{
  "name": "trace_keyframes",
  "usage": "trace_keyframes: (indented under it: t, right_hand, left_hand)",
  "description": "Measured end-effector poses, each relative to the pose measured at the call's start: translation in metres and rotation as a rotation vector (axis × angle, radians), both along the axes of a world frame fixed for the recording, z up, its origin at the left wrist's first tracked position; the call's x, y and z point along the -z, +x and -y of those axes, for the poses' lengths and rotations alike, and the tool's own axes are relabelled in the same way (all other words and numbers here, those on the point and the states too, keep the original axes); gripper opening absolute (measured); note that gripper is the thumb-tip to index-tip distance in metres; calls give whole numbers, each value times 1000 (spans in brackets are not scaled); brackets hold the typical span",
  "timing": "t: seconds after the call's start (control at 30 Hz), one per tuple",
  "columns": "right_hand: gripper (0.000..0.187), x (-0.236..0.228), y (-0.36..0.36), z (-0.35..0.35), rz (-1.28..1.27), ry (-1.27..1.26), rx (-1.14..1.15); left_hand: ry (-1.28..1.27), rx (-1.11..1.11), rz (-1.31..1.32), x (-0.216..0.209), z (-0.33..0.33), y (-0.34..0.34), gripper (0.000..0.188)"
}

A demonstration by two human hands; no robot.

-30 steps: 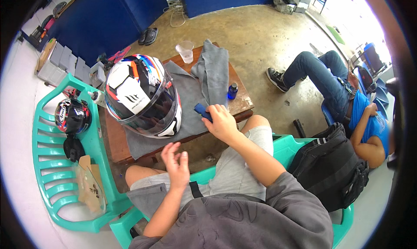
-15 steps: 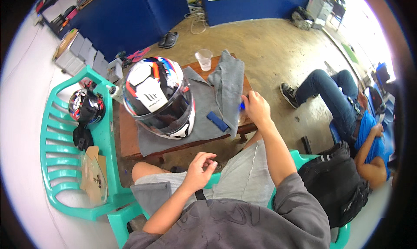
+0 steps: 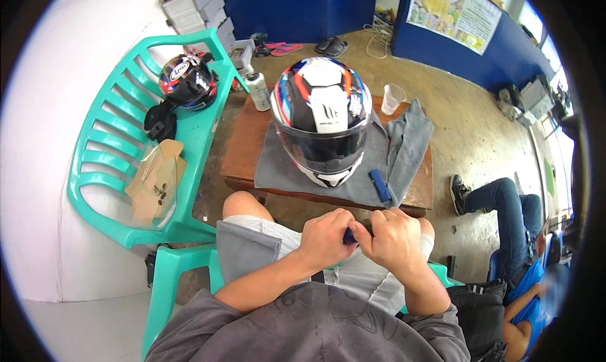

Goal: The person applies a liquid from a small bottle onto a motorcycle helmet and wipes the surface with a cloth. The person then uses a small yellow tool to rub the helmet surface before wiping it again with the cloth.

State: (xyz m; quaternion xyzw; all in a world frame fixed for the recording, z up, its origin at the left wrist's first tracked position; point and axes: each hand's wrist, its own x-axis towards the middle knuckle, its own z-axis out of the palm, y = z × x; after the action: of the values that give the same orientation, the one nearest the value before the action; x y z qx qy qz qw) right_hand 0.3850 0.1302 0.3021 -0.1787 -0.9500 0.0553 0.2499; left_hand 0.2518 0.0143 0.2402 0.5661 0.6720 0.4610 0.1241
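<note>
Above my lap my left hand (image 3: 326,239) and my right hand (image 3: 392,241) are close together, both closed around a small dark blue object (image 3: 349,236). Most of it is hidden by my fingers, so its kind does not show. Beyond them, on a wooden table (image 3: 243,157), a white, black, red and blue full-face helmet (image 3: 323,84) stands upright with its dark visor down. Under it lies a grey cloth (image 3: 270,166). A flat dark blue block (image 3: 379,184) rests near the cloth's right front corner, beside a folded grey cloth (image 3: 410,138).
A clear plastic cup (image 3: 392,99) and a white bottle (image 3: 257,90) stand on the table. On the left, a green chair (image 3: 199,135) bears a second helmet (image 3: 189,82) and a plastic bag with cardboard (image 3: 153,179). A seated person (image 3: 505,220) and a black bag (image 3: 476,318) are at right.
My right hand has come from the table's right edge to my lap with the blue object. My left hand has joined it and closed. The view has swung to the right.
</note>
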Motion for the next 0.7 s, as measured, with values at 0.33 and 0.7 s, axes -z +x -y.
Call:
trace_keyframes:
  t: [0.33, 0.7]
  right_hand:
    - [45, -53, -38, 3, -204, -455, -751]
    - [57, -49, -24, -8, -30, -459, -519]
  left_hand:
    - [-205, 502, 654, -44, 62, -55, 38]
    - [-144, 257, 519, -18, 40, -56, 58]
